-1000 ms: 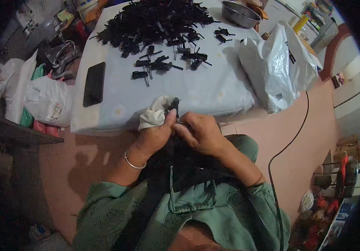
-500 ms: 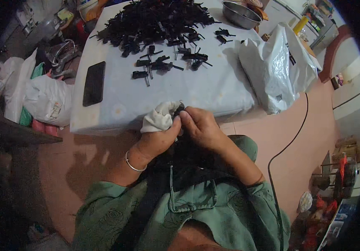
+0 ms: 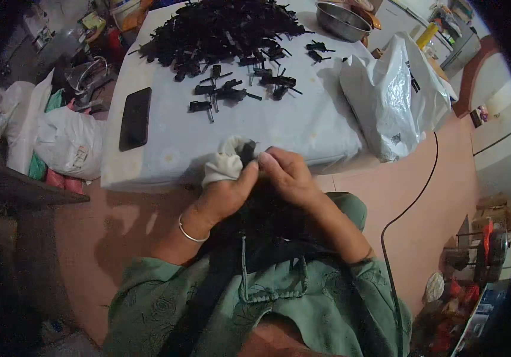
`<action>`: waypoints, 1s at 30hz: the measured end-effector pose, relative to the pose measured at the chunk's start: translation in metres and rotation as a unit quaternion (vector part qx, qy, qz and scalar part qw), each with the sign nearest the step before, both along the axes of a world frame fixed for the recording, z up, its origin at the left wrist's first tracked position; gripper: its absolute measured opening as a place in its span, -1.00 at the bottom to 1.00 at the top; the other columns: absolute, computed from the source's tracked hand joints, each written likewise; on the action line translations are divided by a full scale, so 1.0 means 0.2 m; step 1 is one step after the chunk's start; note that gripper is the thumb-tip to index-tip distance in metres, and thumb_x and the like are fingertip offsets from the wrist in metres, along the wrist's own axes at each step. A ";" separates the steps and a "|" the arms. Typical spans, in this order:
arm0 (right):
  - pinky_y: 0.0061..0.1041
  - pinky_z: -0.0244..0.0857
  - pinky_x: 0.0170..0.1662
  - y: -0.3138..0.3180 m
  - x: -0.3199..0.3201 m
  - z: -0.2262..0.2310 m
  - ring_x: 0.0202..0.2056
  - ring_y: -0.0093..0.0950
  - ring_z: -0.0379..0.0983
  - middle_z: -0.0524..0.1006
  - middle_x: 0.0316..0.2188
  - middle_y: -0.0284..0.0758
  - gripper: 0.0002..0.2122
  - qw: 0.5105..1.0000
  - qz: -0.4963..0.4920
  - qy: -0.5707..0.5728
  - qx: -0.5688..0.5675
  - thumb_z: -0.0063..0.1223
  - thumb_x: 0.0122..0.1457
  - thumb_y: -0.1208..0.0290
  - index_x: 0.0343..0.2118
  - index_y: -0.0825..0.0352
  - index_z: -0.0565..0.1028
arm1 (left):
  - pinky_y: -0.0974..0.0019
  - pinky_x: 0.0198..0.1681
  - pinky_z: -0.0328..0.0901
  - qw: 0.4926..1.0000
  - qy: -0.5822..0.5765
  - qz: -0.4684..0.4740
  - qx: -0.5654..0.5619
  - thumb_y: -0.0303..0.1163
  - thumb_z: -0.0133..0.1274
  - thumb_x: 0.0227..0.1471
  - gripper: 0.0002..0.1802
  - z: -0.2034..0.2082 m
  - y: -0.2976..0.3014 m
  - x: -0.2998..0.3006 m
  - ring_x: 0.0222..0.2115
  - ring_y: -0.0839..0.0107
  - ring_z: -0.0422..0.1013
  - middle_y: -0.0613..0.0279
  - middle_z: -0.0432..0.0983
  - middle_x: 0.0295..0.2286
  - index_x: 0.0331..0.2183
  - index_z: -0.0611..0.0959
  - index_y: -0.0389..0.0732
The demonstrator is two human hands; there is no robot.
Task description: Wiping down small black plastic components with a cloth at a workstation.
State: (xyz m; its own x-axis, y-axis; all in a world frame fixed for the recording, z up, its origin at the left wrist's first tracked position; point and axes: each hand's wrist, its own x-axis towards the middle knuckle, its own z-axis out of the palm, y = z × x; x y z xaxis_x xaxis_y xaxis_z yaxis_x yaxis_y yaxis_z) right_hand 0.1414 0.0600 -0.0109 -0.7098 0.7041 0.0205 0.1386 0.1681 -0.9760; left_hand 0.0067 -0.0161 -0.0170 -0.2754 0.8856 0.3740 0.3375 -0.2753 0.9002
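My left hand (image 3: 222,196), with white cloth (image 3: 222,168) over its fingers and a bangle (image 3: 191,232) on the wrist, is closed on a small black plastic part (image 3: 247,152). Close against it, my right hand (image 3: 293,178) is bare and closed in a pinch at the part's right side. What the right fingertips hold is too small to make out. Both hands are held just off the table's near edge. Beyond them, several similar black parts (image 3: 225,92) with thin pins lie loose on the table, in front of a large heap of them (image 3: 219,33).
A white-covered table (image 3: 172,140) carries a dark phone (image 3: 135,119) on the left. At the right edge stands a white plastic bag (image 3: 380,101), with a metal bowl (image 3: 343,24) behind. Stuffed sacks (image 3: 68,143) sit at the left. A black cable (image 3: 413,205) runs down the right side.
My right fingers have drawn slightly right, away from the white cloth, and more of the black part shows. The left hand has tilted a little. The things on the table lie as before.
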 end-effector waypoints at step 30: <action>-0.59 0.08 -0.53 -0.06 0.00 -0.05 -0.59 -0.66 0.05 0.19 -0.73 -0.42 -0.76 0.991 0.027 0.002 0.129 -0.22 0.17 0.38 -0.56 0.41 0.28 | 0.16 -0.42 0.23 0.984 0.145 -0.012 0.102 -0.52 -0.12 -0.13 -0.80 -0.05 -0.01 0.04 -0.43 0.03 0.31 -0.09 0.32 -0.39 -0.34 0.40 -0.31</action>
State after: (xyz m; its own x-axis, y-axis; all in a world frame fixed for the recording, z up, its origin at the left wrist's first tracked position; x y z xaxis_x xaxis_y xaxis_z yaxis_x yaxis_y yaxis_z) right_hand 0.1410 0.0487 -0.0209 -0.7452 0.6366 0.1985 0.1183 0.4191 -0.9002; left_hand 0.0145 -0.0182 -0.0261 -0.1108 0.7886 0.6048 0.5640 -0.4512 0.6917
